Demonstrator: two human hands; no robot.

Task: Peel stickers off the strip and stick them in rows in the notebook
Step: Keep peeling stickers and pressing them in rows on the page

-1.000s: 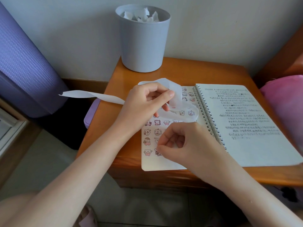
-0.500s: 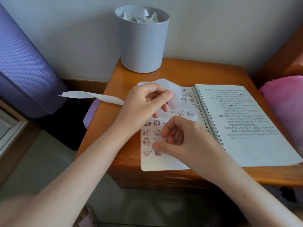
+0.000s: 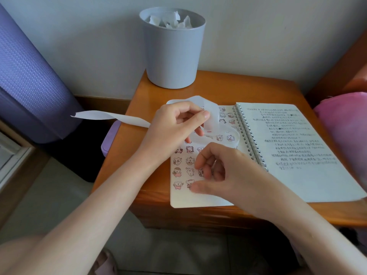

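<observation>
Has loosened the right hand (image 3: 228,173) since earlier, fingertips (image 3: 207,174) resting on the one notebook (image 3: 297,155); pinches the one strip (image 3: 111,117) with left hand (image 3: 174,128), just beyond.

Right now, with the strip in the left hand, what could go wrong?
1. The strip loops down from the left hand onto the notebook; it might catch on stickers already there.
2. The notebook's near edge overhangs the table, so pressing by the right hand could bend it.
3. The strip's free tail hangs off the table and may snag.
</observation>
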